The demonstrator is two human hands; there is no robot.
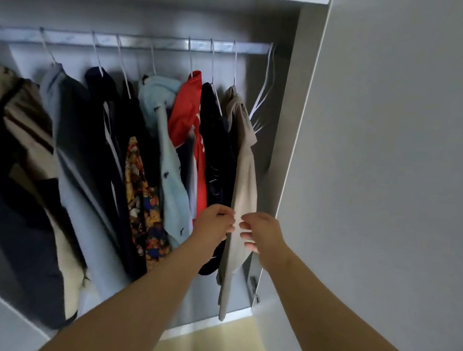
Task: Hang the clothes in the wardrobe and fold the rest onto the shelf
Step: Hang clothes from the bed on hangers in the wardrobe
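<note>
Both hands pinching beige garment on rail, L hand + R hand; red shirt lettering blurred, unreadable.

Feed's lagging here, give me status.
Both hands, left hand and right hand, at beige garment, already hung. Grip unclear. Empty hanger beside. Nothing blocking.

Wardrobe grey; hangers white. Garments left to right: tan-black, grey, navy, floral multicolour, pale blue, red, black, beige.
</note>
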